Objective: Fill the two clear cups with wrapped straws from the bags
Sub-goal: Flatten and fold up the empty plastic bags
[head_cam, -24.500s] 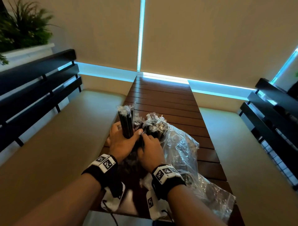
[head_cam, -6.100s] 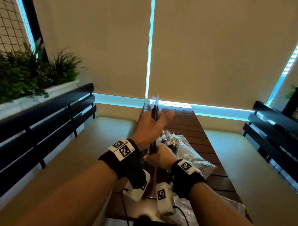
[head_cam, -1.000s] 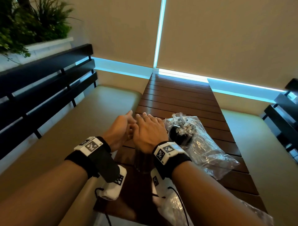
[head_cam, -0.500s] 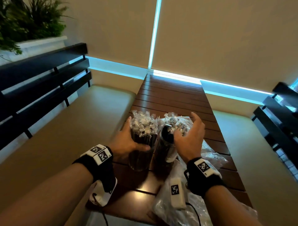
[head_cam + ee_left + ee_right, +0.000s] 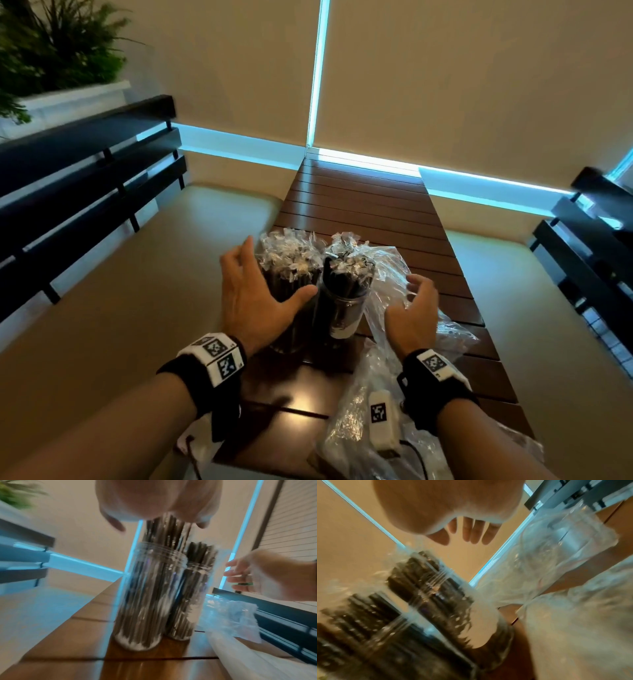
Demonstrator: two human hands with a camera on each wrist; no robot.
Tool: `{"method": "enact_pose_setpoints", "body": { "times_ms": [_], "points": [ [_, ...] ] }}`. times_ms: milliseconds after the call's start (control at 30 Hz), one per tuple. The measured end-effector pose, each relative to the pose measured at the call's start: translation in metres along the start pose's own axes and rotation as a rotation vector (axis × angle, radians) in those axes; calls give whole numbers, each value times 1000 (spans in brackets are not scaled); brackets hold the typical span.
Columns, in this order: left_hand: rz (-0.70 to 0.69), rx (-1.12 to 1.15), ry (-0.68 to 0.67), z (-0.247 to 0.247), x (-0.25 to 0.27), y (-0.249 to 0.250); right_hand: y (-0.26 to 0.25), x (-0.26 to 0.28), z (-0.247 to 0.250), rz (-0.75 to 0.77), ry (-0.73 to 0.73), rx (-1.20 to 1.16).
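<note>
Two clear cups stand side by side on the wooden table (image 5: pixel 359 205), both packed with black wrapped straws. The left cup (image 5: pixel 291 308) (image 5: pixel 142 595) is right beside my left hand (image 5: pixel 253 301), which is open with fingers spread and the thumb near the cup's wall. The right cup (image 5: pixel 342 308) (image 5: pixel 190 595) (image 5: pixel 453 608) stands free. My right hand (image 5: pixel 411 308) (image 5: pixel 267 577) hovers open, fingers loosely bent, over a crumpled clear bag (image 5: pixel 394 270) (image 5: pixel 556 547) and holds nothing.
A second clear bag (image 5: pixel 359 428) lies at the table's near edge under my right wrist. Cushioned benches (image 5: pixel 154 291) with black slatted backs (image 5: pixel 85 178) flank the table. Bare slats run back to the blinds. A planter (image 5: pixel 51 61) sits far left.
My left hand has let go of the left cup and spread its fingers. My right hand has moved off the right cup's straws, rightward and lower, over the bag.
</note>
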State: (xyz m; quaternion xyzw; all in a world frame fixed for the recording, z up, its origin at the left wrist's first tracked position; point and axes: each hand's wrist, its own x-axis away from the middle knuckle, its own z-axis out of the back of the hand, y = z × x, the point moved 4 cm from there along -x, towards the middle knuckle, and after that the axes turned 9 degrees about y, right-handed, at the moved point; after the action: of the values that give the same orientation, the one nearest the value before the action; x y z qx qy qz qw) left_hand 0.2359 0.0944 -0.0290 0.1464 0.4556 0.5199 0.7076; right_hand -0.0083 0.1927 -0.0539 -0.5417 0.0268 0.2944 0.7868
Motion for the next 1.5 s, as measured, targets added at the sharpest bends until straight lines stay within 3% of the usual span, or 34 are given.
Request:
{"method": "enact_pose_setpoints", "body": {
  "times_ms": [67,100,200,267,433,500,600,700,933,1000,1067,1167,1233,1333,1400,1467,1500],
  "points": [
    [-262,-3,149,5,1,29,9,-7,10,119,-26,319],
    [-383,-7,183,2,2,44,13,-6,10,204,-123,499],
    [-678,16,66,-15,14,90,35,9,2,299,-477,893],
    [-807,15,-179,-32,32,107,52,18,-1,244,-531,981],
    [-985,-414,-1192,-92,116,84,76,18,4,52,-509,881],
    [-1016,-484,-1339,-108,146,69,85,16,8,-22,-532,779],
    [-1007,-476,-1305,-129,161,59,86,7,19,-53,-505,700],
    [-1054,-529,-1263,-147,157,66,75,-9,36,-23,-335,633],
    [-611,-500,-1091,-164,121,78,71,-43,96,-117,211,165],
    [-422,-345,-1035,-162,101,95,75,-46,113,-211,272,64],
    [-139,-56,-1010,-154,80,123,78,-43,125,-220,309,20],
    [308,587,-933,-141,60,169,77,-28,123,-72,295,40],
    [412,862,-830,-139,47,193,70,-13,116,76,251,69],
    [404,916,-551,-139,20,201,59,12,106,245,68,127],
    [231,786,-486,-131,10,207,60,23,106,242,-96,175],
    [-6,706,-424,-103,9,221,59,18,116,201,-70,173],
    [-130,681,-411,-91,13,223,52,9,130,172,56,186]
  ]
}}
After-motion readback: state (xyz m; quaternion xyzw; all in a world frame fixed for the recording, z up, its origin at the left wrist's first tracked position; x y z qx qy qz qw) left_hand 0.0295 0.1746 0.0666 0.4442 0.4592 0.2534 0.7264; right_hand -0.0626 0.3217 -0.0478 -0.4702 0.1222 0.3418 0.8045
